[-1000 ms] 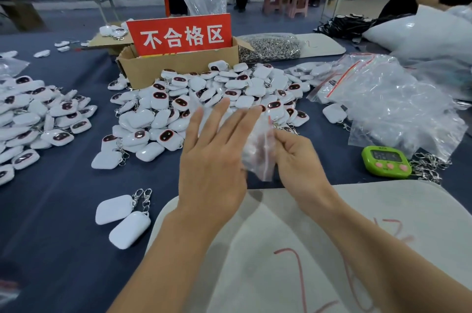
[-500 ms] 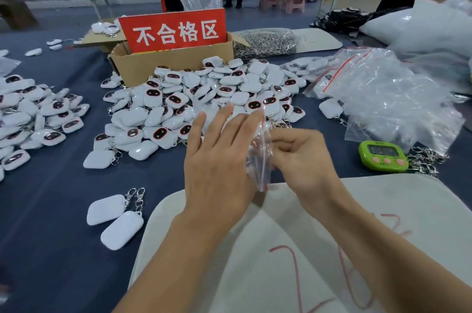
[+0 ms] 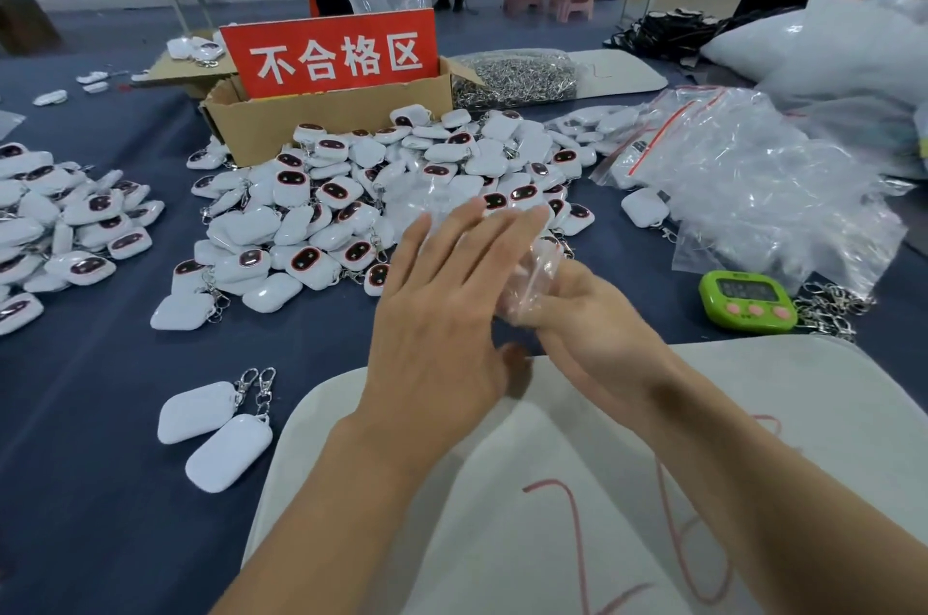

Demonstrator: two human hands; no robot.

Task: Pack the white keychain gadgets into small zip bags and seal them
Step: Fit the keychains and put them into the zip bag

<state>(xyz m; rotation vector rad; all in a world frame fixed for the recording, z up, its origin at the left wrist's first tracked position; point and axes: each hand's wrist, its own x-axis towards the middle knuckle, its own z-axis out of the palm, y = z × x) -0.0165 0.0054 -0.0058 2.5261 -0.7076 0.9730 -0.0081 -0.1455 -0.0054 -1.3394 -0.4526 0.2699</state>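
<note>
Rubbing a small zip bag (image 3: 531,277) between both hands, a packer works above the near edge of a blue-clothed table (image 3: 90,413). Over the past second the left hand (image 3: 442,313) has swung from fingers-up to a slant toward the upper right, its fingers straight and nearly together, laid flat along the bag's side. The right hand (image 3: 597,318) has risen to meet it, fingers curled and pinching the film from below. The bag, which earlier hung loose and near vertical, is now bunched between the two hands. This reads as the walls being worked apart to open the mouth, so filling and sealing are both yet to come. The crumpled film is blurred, and no gadget can be made out inside. Its red zip strip sits at the upper right end, so the long axis appears to run from lower left to upper right, mouth pointing up and away from the packer. A heap of white keychain gadgets (image 3: 351,193) lies just beyond the hands, with two more gadgets (image 3: 216,428) well to the left. Spare clear zip bags (image 3: 753,193) and a green timer (image 3: 748,300) sit to the right.
</note>
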